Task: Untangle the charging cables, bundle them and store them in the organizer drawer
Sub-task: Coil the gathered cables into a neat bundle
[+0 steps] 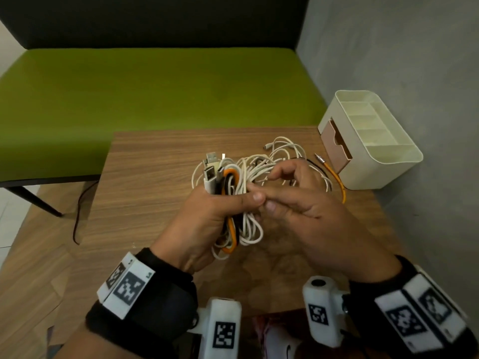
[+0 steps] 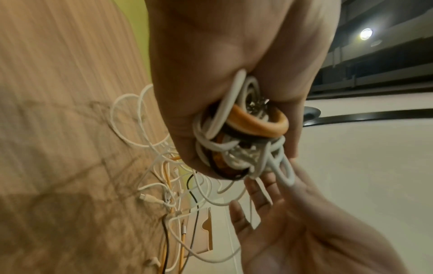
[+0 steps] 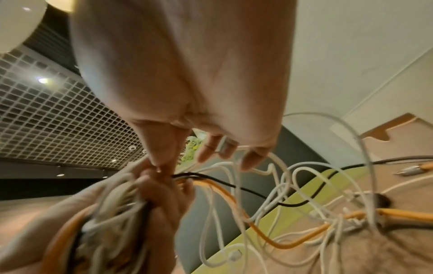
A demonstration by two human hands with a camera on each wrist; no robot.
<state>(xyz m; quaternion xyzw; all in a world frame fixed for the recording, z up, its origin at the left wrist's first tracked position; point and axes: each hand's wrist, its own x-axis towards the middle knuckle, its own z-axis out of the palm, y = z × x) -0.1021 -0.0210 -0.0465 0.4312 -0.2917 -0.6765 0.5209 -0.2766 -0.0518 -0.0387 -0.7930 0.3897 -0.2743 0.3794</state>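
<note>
In the head view, the left hand (image 1: 207,224) sat at the centre of the frame, its fingers curled round a bundle of cables (image 1: 233,203) made of white, orange and black loops, with USB plugs (image 1: 211,167) sticking up above the fist. The right hand (image 1: 305,203) met it from the right, thumb tip against the left thumb, fingers bent over loose white strands; whether it pinched a strand could not be told here. The remaining loose cables (image 1: 285,151) lay on the wooden table (image 1: 155,164) just above the hands. An orange cable end (image 1: 334,174) trailed toward the cream organizer (image 1: 375,141) at the right, whose tan drawer (image 1: 337,146) stood partly pulled out. A green bench (image 1: 155,86) filled the upper half.

In the left wrist view, the left hand (image 2: 222,74) filled the top centre, clamped on the coiled bundle (image 2: 246,133). The right hand (image 2: 293,222) lay palm-up at the lower right, fingers relaxed, a white loop (image 2: 284,174) resting against them. Loose strands (image 2: 164,194) trailed over the table at the lower left.

In the right wrist view, the right hand (image 3: 187,83) hung from the top, its fingers (image 3: 211,150) spread and lightly bent among white strands (image 3: 293,176). The left hand (image 3: 152,204) gripped the bundle at the lower left.
</note>
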